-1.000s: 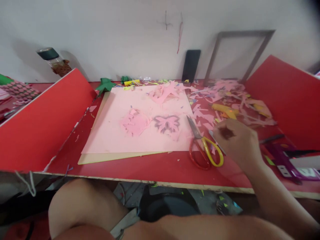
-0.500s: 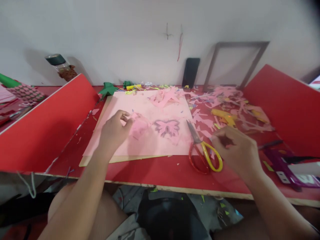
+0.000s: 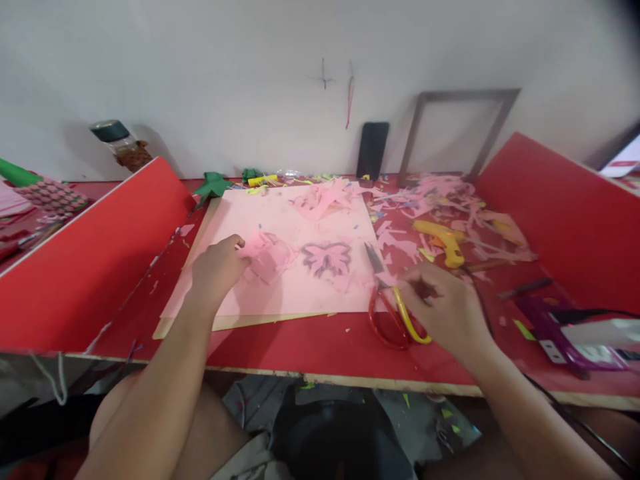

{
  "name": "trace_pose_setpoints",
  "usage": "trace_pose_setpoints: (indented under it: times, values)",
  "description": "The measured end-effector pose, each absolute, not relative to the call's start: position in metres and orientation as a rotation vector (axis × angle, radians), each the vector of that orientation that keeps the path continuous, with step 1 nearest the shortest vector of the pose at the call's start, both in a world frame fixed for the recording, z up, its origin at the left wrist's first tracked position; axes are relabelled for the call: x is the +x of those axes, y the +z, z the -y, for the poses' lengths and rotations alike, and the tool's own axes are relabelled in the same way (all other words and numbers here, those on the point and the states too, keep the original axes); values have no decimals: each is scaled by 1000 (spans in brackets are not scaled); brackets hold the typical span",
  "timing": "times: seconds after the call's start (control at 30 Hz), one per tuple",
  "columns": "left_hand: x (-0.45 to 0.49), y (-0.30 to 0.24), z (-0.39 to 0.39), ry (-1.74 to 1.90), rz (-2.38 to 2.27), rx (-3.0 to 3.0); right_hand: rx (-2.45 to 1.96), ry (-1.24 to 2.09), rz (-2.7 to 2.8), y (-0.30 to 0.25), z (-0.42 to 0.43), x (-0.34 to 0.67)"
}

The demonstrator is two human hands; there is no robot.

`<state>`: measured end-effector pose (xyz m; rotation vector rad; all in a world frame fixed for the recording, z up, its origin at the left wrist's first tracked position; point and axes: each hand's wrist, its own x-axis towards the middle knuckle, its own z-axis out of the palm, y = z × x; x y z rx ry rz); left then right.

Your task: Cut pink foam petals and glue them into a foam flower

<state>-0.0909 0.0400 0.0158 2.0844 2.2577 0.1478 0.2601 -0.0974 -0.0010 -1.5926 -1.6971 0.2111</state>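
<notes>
My left hand (image 3: 220,270) is at the left of the pink sheet (image 3: 200,293), its thumb and finger pinched at the edge of a crumpled pink paper piece (image 3: 267,257). Close to the scissors (image 3: 395,313), my right hand (image 3: 443,303) is blurred, with fingers curled together and a small pink paper scrap (image 3: 387,279) at the fingertips. The scissors lie with blades pointing away, one handle loop red and the other yellow. Between the hands, a pink butterfly cutout (image 3: 327,259) with a dark outline rests on the sheet.
Pink offcuts (image 3: 440,193) spread over the back right, near a yellow glue gun (image 3: 443,241). A black phone (image 3: 373,150) and a grey frame (image 3: 460,97) lean on the wall. Red panels (image 3: 100,267) stand on both sides. A purple package (image 3: 550,333) lies far right.
My right hand has moved left, over the yellow scissor handle, and a pink scrap now shows across the blades. My left hand has shifted slightly left and its grip has narrowed. The view has shifted slightly.
</notes>
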Motion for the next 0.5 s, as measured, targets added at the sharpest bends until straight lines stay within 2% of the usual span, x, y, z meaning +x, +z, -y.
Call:
trace_pose_setpoints:
  times: [0.17, 0.4, 0.5]
  values:
    - [-81, 17, -38, 203, -2222, 2127, -1507, 552, 1829, -9, 99, 238]
    - [-84, 11, -43, 323, -2201, 2182, -1894, 216, 2194, -15, 98, 203]
    - [-88, 7, -47, 292, -2190, 2193, -1939, 181, 2210, -15, 96, 200]
